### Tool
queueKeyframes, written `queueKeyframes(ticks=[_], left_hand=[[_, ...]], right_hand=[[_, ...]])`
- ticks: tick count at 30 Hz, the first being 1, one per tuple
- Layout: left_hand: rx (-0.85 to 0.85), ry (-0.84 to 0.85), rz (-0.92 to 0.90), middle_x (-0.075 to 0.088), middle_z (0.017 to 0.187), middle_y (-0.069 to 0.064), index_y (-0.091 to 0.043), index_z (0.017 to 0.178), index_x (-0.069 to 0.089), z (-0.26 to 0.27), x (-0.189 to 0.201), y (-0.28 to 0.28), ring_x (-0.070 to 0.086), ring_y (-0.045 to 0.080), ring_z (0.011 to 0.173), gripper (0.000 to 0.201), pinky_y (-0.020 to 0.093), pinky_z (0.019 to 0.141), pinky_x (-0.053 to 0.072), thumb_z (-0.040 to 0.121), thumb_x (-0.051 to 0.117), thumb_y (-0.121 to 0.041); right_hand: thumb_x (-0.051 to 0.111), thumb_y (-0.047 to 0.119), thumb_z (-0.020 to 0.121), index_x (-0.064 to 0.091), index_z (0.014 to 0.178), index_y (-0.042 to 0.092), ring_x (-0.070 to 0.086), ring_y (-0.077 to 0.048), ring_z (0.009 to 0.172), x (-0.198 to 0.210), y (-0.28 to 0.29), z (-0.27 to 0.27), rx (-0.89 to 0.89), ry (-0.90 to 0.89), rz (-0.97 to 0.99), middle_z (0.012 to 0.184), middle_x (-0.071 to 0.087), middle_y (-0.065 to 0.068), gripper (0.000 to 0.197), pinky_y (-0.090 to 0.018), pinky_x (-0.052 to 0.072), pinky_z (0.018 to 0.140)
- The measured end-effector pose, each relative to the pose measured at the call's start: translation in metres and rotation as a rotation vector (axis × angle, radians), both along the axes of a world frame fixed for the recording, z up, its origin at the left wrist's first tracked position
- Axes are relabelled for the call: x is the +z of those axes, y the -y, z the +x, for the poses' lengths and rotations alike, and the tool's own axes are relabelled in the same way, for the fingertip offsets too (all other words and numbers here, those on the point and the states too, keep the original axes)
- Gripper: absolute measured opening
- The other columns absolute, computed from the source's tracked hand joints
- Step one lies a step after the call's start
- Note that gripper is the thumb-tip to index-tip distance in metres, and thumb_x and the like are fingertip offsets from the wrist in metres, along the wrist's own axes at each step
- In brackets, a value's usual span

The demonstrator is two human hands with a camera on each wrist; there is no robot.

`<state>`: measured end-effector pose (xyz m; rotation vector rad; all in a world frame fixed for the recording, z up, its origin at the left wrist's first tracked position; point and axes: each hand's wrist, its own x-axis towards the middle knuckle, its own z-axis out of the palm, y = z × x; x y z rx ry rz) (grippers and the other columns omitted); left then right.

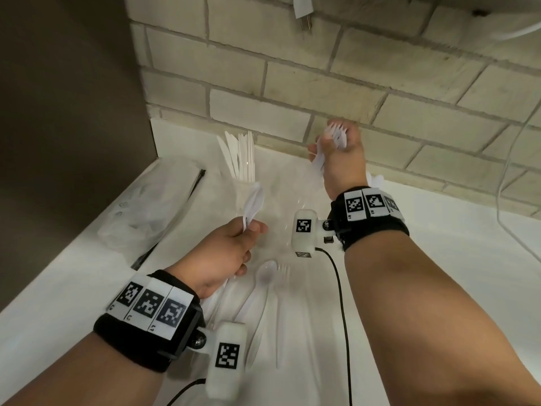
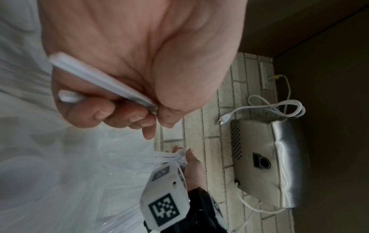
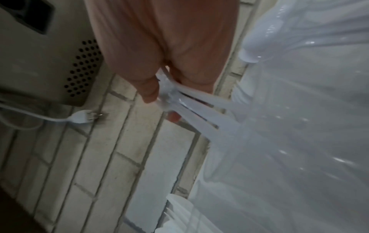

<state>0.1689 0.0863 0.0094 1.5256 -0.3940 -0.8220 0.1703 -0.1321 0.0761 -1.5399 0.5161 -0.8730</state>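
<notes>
Mid-sort by the knife cup (image 1: 244, 186), clutching spoons (image 1: 253, 205) in left hand (image 1: 225, 253), forks (image 1: 336, 134) in right hand (image 1: 342, 162); next, probably standing both bundles upright beside it

two cutlery bunches (image 1: 253, 204) (image 1: 333, 142), one cup of knives (image 1: 240, 187), one loose spoon (image 1: 265, 273), seemingly one fork (image 1: 282, 276)

Head: from above, down onto tabletop (image 1: 483, 244), brick wall (image 1: 292, 83). Wrists: very near, wall-facing, sharing steel appliance (image 2: 259, 157).
</notes>
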Motion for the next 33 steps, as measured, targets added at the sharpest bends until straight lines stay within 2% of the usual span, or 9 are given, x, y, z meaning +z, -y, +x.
queueKeyframes(ticks=[6, 11, 17, 20, 22, 25, 28, 30, 33], left_hand=[[-0.004, 0.002, -0.028, 0.04, 0.073, -0.001, -0.013, 0.107, 0.062, -0.004, 0.001, 0.0, 0.039, 0.011, 0.058, 0.028, 0.028, 0.053, 0.035, 0.1, 0.041, -0.03], [-0.033, -0.042, -0.07, 0.045, 0.073, 0.002, -0.009, 0.104, 0.067, -0.01, 0.009, 0.005, 0.043, 0.014, 0.06, 0.036, 0.029, 0.057, 0.039, 0.1, 0.04, -0.033], [-0.063, -0.005, -0.077, 0.046, 0.073, 0.001, -0.011, 0.102, 0.067, -0.015, 0.016, 0.007, 0.044, 0.014, 0.062, 0.037, 0.029, 0.062, 0.042, 0.1, 0.037, -0.033], [-0.103, 0.037, -0.083, 0.046, 0.072, 0.003, -0.011, 0.1, 0.066, -0.019, 0.019, 0.006, 0.043, 0.013, 0.057, 0.035, 0.03, 0.057, 0.037, 0.101, 0.037, -0.031], [-0.159, 0.046, -0.082, 0.048, 0.07, 0.001, -0.011, 0.099, 0.066, -0.024, 0.02, 0.007, 0.043, 0.01, 0.053, 0.034, 0.028, 0.054, 0.037, 0.1, 0.039, -0.031], [-0.229, 0.069, -0.051, 0.052, 0.071, -0.002, -0.011, 0.103, 0.066, -0.03, 0.02, 0.009, 0.05, 0.008, 0.053, 0.034, 0.024, 0.053, 0.042, 0.1, 0.039, -0.03], [-0.198, 0.176, 0.031, 0.066, 0.091, 0.001, -0.019, 0.108, 0.064, -0.029, 0.02, 0.005, 0.066, 0.011, 0.079, 0.029, 0.025, 0.073, 0.051, 0.098, 0.042, -0.035], [-0.128, 0.264, 0.095, 0.066, 0.106, -0.001, -0.025, 0.111, 0.062, -0.021, 0.02, -0.004, 0.064, 0.015, 0.101, 0.026, 0.028, 0.087, 0.048, 0.098, 0.042, -0.035], [-0.002, 0.383, 0.235, 0.063, 0.114, -0.008, -0.026, 0.111, 0.063, -0.004, 0.024, -0.025, 0.058, 0.011, 0.107, 0.026, 0.024, 0.085, 0.043, 0.1, 0.04, -0.031]], right_hand=[[0.063, 0.004, 0.088, 0.055, 0.124, 0.012, 0.06, -0.008, 0.091, -0.009, 0.012, -0.004, -0.008, -0.093, 0.064, 0.108, 0.065, -0.002, 0.037, -0.02, 0.046, 0.082], [0.069, 0.005, 0.083, 0.06, 0.121, 0.011, 0.056, -0.01, 0.116, 0.008, 0.01, -0.01, -0.074, -0.136, -0.271, 0.124, 0.063, -0.002, 0.04, -0.026, 0.044, 0.103], [0.066, 0.025, 0.09, 0.065, 0.109, 0.018, 0.06, -0.009, 0.054, 0.034, -0.036, -0.048, 0.255, -0.328, -0.429, 0.089, 0.065, 0.009, 0.02, -0.015, 0.044, 0.05], [0.063, 0.042, 0.088, 0.052, 0.126, 0.03, 0.065, -0.014, 0.053, 0.03, -0.058, -0.069, 0.533, -0.625, -0.457, 0.097, 0.062, 0.007, 0.041, -0.021, 0.044, 0.045], [0.062, 0.035, 0.091, 0.055, 0.119, 0.028, 0.063, -0.015, 0.05, 0.022, -0.066, -0.076, 0.56, -0.611, -0.474, 0.086, 0.06, 0.004, 0.03, -0.021, 0.043, 0.045], [0.058, 0.02, 0.095, 0.06, 0.096, 0.018, 0.054, -0.015, 0.041, 0.01, -0.072, -0.08, 0.457, -0.554, -0.522, 0.068, 0.057, 0.003, 0.003, -0.019, 0.039, 0.046], [0.057, 0.016, 0.094, 0.056, 0.082, 0.027, 0.05, -0.004, 0.041, 0.01, -0.057, -0.088, 0.338, -0.502, -0.548, 0.068, 0.057, 0.006, 0.017, -0.021, 0.04, 0.048], [0.057, 0.016, 0.094, 0.055, 0.08, 0.027, 0.051, 0.001, 0.043, 0.021, -0.034, -0.095, 0.159, -0.45, -0.578, 0.067, 0.056, 0.009, 0.018, -0.021, 0.042, 0.049], [0.053, 0.012, 0.093, 0.058, 0.09, 0.021, 0.056, -0.007, 0.057, 0.045, -0.001, -0.106, -0.15, -0.324, -0.636, 0.075, 0.061, 0.007, 0.01, -0.025, 0.048, 0.059]])
